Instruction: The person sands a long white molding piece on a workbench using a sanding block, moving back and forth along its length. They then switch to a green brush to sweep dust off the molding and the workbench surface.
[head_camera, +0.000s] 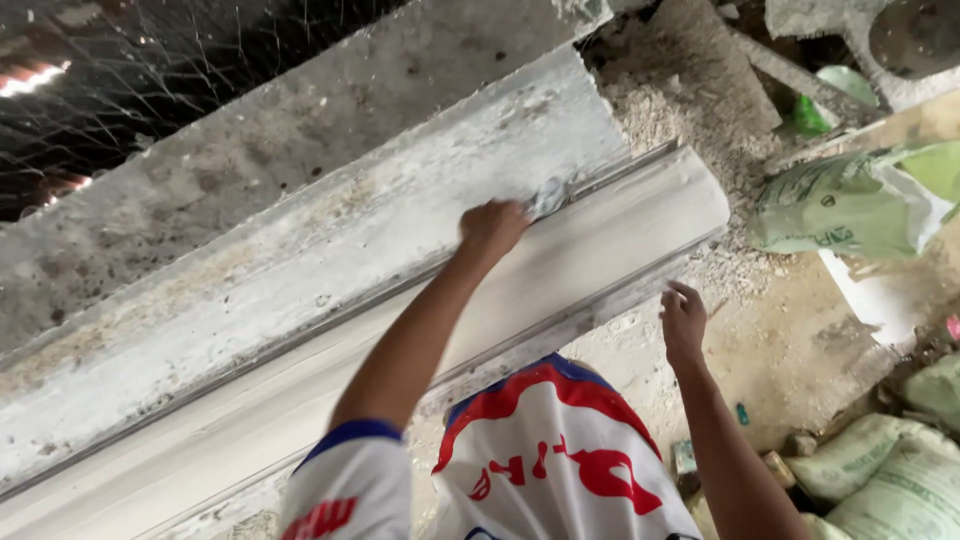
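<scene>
I am seeing the left hand gripping a small trowel, its blade lying in the groove along the top of the long moulding. The right hand is hanging open beside the moulding's lower edge, near the sacks.

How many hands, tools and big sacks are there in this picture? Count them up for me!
Hands: 2, the left hand and the right hand
Metal scraping tools: 1, the small tool in the left hand, on the plaster moulding
Sacks: 4, one pale green sack upper right, three more lower right
Total: 7
</scene>
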